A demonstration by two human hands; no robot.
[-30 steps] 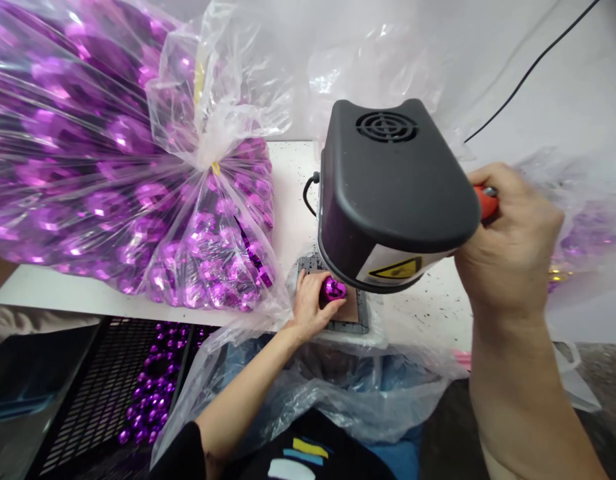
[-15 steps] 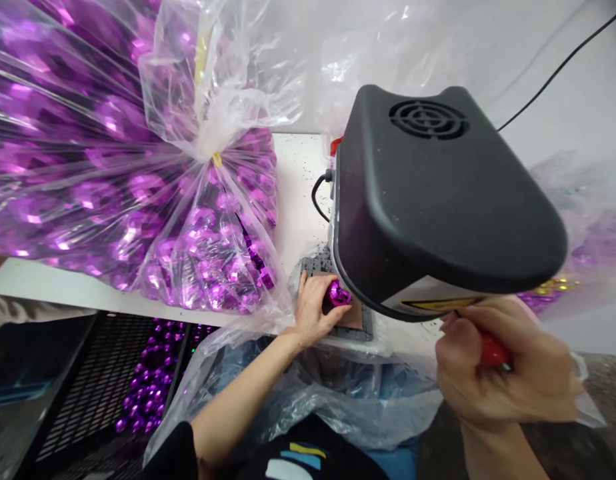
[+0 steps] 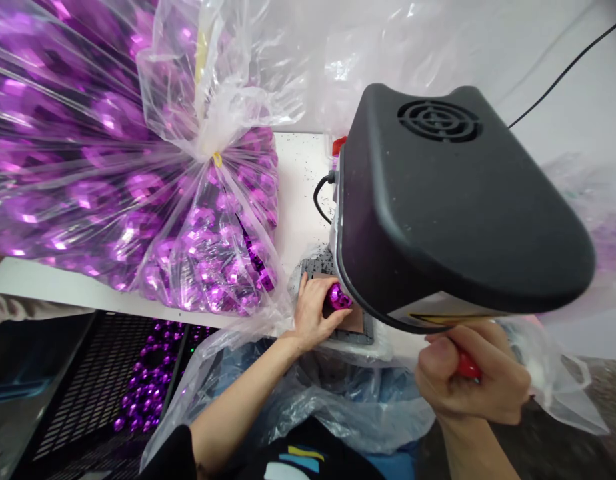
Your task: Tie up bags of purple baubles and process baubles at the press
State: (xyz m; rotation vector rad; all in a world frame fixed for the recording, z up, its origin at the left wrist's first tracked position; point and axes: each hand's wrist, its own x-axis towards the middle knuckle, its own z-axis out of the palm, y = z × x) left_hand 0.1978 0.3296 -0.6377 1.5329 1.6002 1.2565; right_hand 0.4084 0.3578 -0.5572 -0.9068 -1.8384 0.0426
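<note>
My left hand [image 3: 314, 310] is closed on a small shiny purple faceted ball [image 3: 339, 297], between thumb and fingers. The ball sits over a brown pad [image 3: 355, 319] on a dark grey plate [image 3: 367, 329], beneath the near left side of a black machine [image 3: 458, 207]. A round vent shows on top of the machine's rounded housing, which hides whatever lies under it. At the lower right, my right hand [image 3: 471, 373] is wrapped round a red handle [image 3: 469, 366] below the housing's front edge.
A tied clear bag [image 3: 198, 220] of purple faceted balls fills the left of the white table [image 3: 301, 173]. Below the table edge stands a black crate [image 3: 78, 380] with purple balls [image 3: 148, 380]. Clear plastic sheeting [image 3: 333, 400] covers my lap. A black cable [image 3: 563, 77] runs along the wall.
My right hand has moved left and slightly down with the red handle. The machine's housing has tilted nearer and extends further right and down. My left hand and the ball stay in place.
</note>
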